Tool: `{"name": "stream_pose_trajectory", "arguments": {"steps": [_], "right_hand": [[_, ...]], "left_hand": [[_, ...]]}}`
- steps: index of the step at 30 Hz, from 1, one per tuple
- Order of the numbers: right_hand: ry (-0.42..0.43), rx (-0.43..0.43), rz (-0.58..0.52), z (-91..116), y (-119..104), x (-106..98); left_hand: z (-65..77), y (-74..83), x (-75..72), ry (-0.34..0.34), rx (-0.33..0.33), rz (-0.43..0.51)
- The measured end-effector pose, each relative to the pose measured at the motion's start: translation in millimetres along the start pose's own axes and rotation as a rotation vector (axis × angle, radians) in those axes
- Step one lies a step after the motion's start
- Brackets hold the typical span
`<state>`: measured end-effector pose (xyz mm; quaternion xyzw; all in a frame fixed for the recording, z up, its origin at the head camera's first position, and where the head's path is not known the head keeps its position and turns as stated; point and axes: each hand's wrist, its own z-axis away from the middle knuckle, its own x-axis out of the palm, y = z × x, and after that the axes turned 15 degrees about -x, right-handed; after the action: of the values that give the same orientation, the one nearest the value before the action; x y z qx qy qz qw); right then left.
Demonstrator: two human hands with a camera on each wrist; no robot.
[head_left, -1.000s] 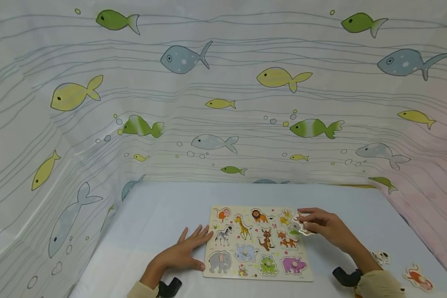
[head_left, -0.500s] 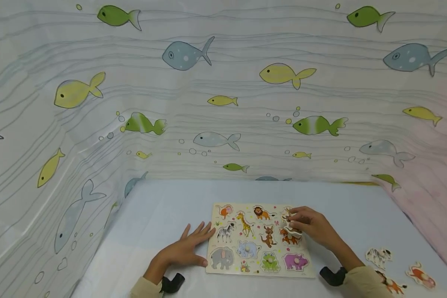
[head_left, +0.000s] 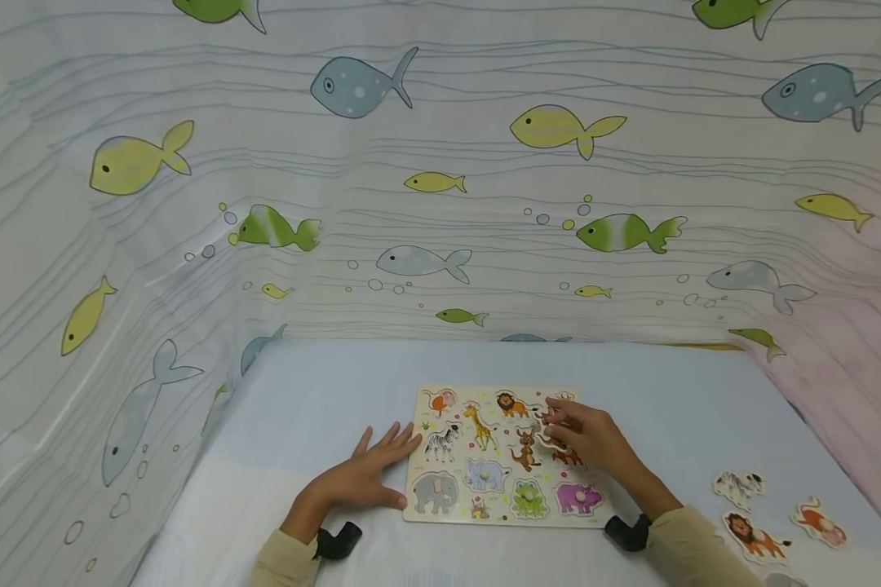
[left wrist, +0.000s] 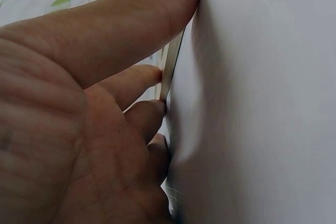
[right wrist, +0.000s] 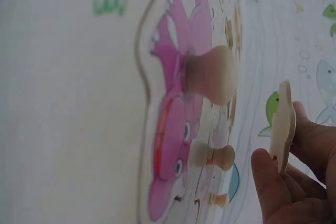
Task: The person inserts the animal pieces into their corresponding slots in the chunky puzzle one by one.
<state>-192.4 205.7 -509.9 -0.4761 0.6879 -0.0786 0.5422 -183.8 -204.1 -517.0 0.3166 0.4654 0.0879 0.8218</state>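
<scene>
A wooden animal puzzle board [head_left: 501, 500] lies on the table in the head view. My left hand [head_left: 363, 481] is spread flat at its left edge, the fingertips touching it; the left wrist view has the fingers against the board's side. Over the board's upper right part, my right hand [head_left: 591, 436] pinches a wooden puzzle piece [right wrist: 284, 127] between thumb and fingers, raised off the board. The piece is brown on its face, but its animal is partly hidden by the fingers. A knobbed purple hippo piece [head_left: 578, 499] and a frog piece [head_left: 529, 499] sit in the board.
Loose puzzle pieces lie on the table at the right: a zebra [head_left: 738, 487], a lion [head_left: 754, 538] and a red-orange monkey [head_left: 818, 522]. A grey piece [head_left: 784, 580] is cut off by the bottom border. Fish-patterned sheeting [head_left: 426, 224] stands behind the table and along its sides.
My right hand has carried the brown piece leftward, from the board's right edge to above its printed kangaroo and tiger. The left hand keeps its place. More loose pieces have come into view.
</scene>
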Motion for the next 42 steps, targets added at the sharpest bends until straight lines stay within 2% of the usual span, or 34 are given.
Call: {"name": "stream_pose_trajectory", "arguments": {"steps": [4,9,14,21,30,42], "right_hand": [[0.005,-0.011,-0.014,-2.5,-3.3,5.1],[-0.029,-0.018,-0.035,-2.1,-7.2,12.2],[-0.035,0.004,0.003,-3.2,-12.0,19.6],[-0.030,-0.056,0.084,-3.4,-13.3,30.2],[-0.022,-0.019,0.152,-0.6,-11.3,41.1],[-0.040,-0.010,0.143,1.9,-11.2,46.7]], "left_hand": [[-0.1,0.0,-1.6,0.004,0.006,0.004],[-0.1,0.0,-1.6,0.001,0.019,0.008],[-0.1,-1.1,-0.8,0.003,0.013,0.014],[-0.3,-1.1,-0.7,0.005,0.007,0.015],[-1.4,-1.7,0.8,0.001,0.009,0.020],[-0.8,-2.7,1.2,-0.003,0.012,0.028]]}}
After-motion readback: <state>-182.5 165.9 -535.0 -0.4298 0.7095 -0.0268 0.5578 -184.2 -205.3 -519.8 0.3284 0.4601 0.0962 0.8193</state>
